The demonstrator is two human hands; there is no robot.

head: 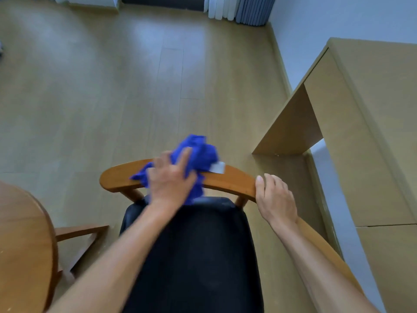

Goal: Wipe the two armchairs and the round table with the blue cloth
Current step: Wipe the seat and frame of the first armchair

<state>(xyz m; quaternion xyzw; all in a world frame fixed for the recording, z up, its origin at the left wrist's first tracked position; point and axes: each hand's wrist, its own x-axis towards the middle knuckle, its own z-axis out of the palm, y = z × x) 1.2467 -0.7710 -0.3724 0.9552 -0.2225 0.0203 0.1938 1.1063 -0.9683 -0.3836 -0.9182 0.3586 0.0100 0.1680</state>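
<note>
An armchair with a curved wooden backrest rail and a black seat cushion stands right below me. The crumpled blue cloth, with a white label, lies on the middle of the rail. My left hand presses on the cloth with its fingers spread and straight; it is blurred. My right hand grips the right end of the rail, fingers curled over its top. The round wooden table shows at the lower left edge.
A light wooden desk stands against the white wall on the right, close to the chair. A wooden frame of another piece of furniture sits between table and chair. Open wood floor stretches ahead to curtains at the back.
</note>
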